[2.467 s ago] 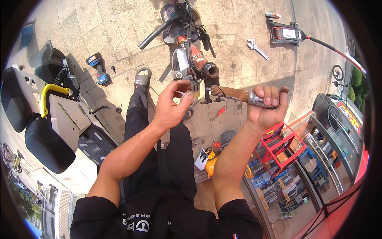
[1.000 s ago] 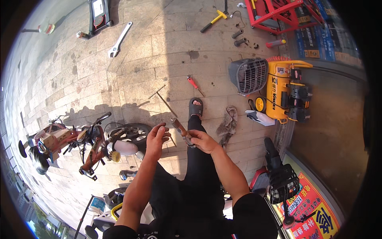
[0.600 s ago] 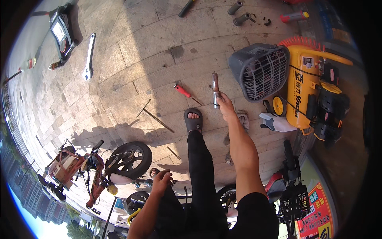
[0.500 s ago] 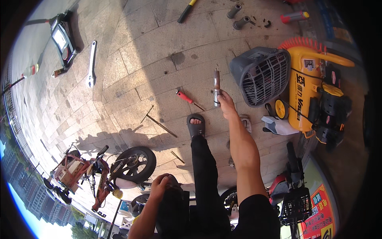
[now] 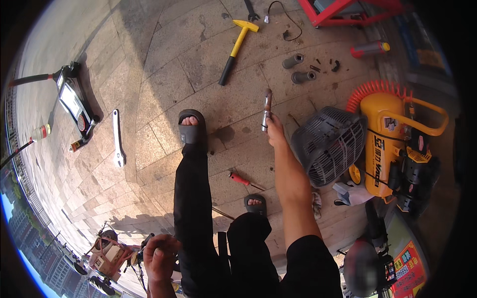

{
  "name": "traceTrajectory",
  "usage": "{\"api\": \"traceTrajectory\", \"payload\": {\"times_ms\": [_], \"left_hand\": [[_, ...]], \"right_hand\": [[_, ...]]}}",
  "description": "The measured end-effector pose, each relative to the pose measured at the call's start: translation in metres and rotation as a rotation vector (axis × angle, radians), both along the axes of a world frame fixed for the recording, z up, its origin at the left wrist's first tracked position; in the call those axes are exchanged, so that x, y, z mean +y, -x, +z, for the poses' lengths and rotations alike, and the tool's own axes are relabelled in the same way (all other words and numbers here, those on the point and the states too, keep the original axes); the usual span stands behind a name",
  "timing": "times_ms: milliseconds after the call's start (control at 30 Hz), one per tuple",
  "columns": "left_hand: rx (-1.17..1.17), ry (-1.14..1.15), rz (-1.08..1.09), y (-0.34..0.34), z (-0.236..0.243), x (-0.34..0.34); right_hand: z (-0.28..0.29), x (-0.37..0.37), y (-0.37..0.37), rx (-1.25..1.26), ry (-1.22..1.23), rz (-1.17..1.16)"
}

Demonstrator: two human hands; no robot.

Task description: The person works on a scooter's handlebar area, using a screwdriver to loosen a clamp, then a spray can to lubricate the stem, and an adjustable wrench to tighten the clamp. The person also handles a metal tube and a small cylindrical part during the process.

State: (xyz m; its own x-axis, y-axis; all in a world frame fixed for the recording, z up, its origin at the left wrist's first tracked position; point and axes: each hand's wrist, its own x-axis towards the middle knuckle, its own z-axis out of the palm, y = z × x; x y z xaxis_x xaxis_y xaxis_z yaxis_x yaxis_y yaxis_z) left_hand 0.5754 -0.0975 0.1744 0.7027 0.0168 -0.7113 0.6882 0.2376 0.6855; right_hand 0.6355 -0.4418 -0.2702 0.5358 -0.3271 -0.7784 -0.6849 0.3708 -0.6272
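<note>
My right hand grips a metal tube with a rusty brown upper part and a shiny lower part, held out left of a grey wire basket. My left hand hangs low, left of my legs, its fingers curled; whatever they might hold is hidden. Below the tube a red-handled screwdriver lies on the pavement. Above it are a yellow-headed hammer, two dark sockets and several small dark pieces. My sandaled foot is ahead on the left, the other lower down.
A yellow compressor with a coiled red hose stands right, below a red cart and a red-yellow tube. At left are a floor jack and an adjustable wrench; a stripped red scooter stands lower left.
I have turned from the scooter frame and stepped forward, left foot first. My right hand has carried the tube toward the floor tools; my left hand has dropped away from it to my side.
</note>
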Motion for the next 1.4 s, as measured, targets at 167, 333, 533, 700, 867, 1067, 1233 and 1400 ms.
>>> {"api": "traceTrajectory", "payload": {"times_ms": [167, 333, 533, 700, 867, 1067, 1233, 1400], "left_hand": [[0.039, 0.039, -0.106, -0.120, -0.061, -0.005], [0.119, 0.029, -0.206, -0.198, -0.073, 0.016], [0.257, -0.155, -0.166, -0.221, -0.083, 0.073], [0.388, -0.346, -0.120, -0.171, -0.082, 0.122], [0.516, -0.365, 0.033, -0.014, -0.057, 0.148], [0.684, -0.312, 0.341, 0.263, 0.022, 0.114], [0.641, -0.311, 0.501, 0.412, 0.061, 0.072], [0.499, -0.262, 0.734, 0.501, 0.107, 0.030]], "right_hand": [[-0.040, -0.029, -0.072, 0.196, 0.300, -0.021], [0.041, -0.047, -0.131, 0.072, 0.908, 0.160], [0.072, -0.105, -0.237, 0.421, 1.243, 0.484], [0.088, -0.105, -0.231, 0.249, 0.927, 0.385], [0.226, -0.059, -0.173, -0.118, 0.025, -0.015], [0.421, 0.038, -0.065, -0.437, -0.738, 0.189], [0.526, 0.140, 0.031, -0.296, -0.986, 0.428], [0.595, 0.251, 0.111, -0.258, -0.783, 0.848]]}}
